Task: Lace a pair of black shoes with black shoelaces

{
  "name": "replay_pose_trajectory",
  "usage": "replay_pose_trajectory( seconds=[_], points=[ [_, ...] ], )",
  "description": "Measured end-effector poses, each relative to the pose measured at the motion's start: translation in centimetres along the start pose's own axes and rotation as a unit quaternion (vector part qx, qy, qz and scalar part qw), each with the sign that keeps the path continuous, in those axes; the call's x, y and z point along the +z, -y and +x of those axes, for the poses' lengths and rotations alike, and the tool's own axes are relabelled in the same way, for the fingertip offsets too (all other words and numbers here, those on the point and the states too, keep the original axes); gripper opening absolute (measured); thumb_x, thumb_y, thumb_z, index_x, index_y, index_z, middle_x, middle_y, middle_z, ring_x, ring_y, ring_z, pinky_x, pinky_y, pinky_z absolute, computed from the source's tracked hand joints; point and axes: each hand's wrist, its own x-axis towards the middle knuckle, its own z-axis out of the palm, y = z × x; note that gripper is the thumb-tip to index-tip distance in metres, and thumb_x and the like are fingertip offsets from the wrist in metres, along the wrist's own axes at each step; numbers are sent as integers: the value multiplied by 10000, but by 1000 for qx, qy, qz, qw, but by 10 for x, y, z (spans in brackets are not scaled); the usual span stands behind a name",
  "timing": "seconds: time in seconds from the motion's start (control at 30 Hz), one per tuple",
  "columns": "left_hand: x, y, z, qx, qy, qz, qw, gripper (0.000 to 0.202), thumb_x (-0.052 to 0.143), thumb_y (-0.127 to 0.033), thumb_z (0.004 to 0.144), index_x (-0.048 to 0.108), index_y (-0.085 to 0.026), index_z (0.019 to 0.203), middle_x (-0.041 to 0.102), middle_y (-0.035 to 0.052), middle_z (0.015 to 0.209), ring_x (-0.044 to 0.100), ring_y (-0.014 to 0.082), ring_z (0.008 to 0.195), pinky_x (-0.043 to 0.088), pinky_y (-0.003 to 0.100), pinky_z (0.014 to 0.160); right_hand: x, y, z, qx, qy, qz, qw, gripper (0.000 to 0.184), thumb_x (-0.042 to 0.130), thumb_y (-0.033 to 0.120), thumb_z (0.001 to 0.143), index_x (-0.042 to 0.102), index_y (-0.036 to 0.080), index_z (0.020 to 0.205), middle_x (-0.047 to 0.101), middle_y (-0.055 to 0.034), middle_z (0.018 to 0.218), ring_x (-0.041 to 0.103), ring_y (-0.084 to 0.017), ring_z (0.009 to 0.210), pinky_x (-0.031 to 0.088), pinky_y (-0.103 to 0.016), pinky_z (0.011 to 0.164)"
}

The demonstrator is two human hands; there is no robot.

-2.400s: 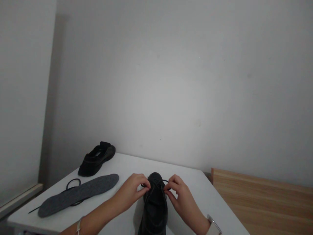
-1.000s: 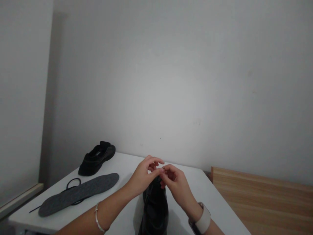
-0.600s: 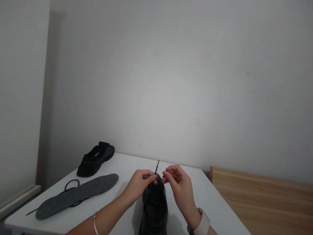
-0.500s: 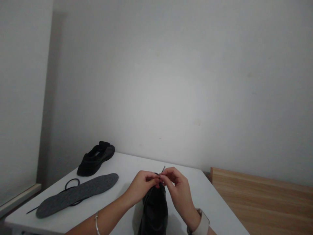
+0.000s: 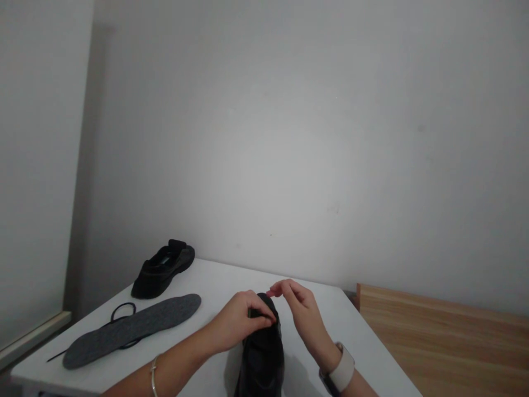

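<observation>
A black shoe stands on the white table right in front of me, toe pointing away. My left hand is curled over the toe end of the shoe, its fingers pressing on the upper near the lace. My right hand hovers just above and right of the toe, thumb and forefinger pinched together. Whether a lace end is between them is too small to see. A bracelet is on my left wrist and a pale watch on my right.
A second black shoe lies at the table's far left by the wall. A grey insole lies nearer, over a loose black lace. A wooden surface adjoins the table on the right.
Both hands were pinching the lace above the toe, its end sticking up. Now my left hand has dropped onto the shoe and my right has lifted slightly; the lace end no longer shows.
</observation>
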Motion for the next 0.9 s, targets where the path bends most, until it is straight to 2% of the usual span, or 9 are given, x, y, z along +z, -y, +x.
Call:
replay_pose_trajectory(
  seconds=[0.07,0.17,0.27,0.33,0.43,0.53,0.6,0.77,0.9],
  points=[
    [-1,0,-1,96,-30,148,984,181,553,-155,843,714,-223,891,711,28,845,553,200,903,384,332,844,-4,-8,-1,21,47,-4,999,397,496,504,860,699,168,798,708,-69,790,640,-221,818,473,-355,800],
    [0,1,-4,220,-40,329,917,225,436,-148,919,649,-175,986,671,64,829,515,212,875,373,371,835,-4,-17,-7,37,125,-15,991,351,554,498,829,718,191,864,713,-47,838,627,-230,883,463,-369,836],
    [4,4,-7,284,-54,413,864,228,385,-149,946,613,-143,952,650,70,834,510,209,867,372,374,848,0,-21,-11,49,138,8,989,304,602,473,803,716,195,850,706,-29,819,614,-217,864,461,-347,817],
    [6,8,-9,297,-78,429,850,202,395,-135,942,596,-136,970,646,69,867,507,208,889,366,373,861,1,-21,-11,69,123,20,990,290,633,461,778,698,178,782,685,-21,759,600,-194,782,460,-311,747],
    [7,14,-9,281,-120,424,853,167,422,-138,935,584,-144,972,632,59,856,503,198,853,372,364,820,0,-21,-10,85,87,16,992,273,632,430,777,644,161,727,637,-11,699,566,-167,701,438,-278,670],
    [8,18,-7,242,-155,403,869,151,460,-180,925,572,-162,826,591,37,757,481,185,750,368,341,718,1,-18,-11,38,43,-57,997,203,589,355,812,606,164,745,620,-19,732,561,-173,741,425,-292,717],
    [7,18,-8,214,-155,378,887,149,486,-199,914,552,-166,785,576,29,743,472,183,733,362,331,694,1,-16,-13,0,25,-123,992,146,554,293,832,591,172,760,617,-25,761,560,-179,770,416,-302,748],
    [-2,14,-22,136,-74,344,926,83,533,-183,886,544,-170,806,591,30,794,486,187,761,364,318,708,-14,-23,-23,-28,27,-240,970,69,530,202,825,583,186,782,601,-25,769,551,-190,766,402,-314,735],
    [-11,7,-34,69,-6,320,945,88,540,-196,881,543,-175,796,598,29,802,495,188,758,359,307,703,-29,-32,-33,-10,48,-259,965,73,532,198,825,589,189,781,601,-25,769,552,-194,766,406,-321,741]
  ],
)
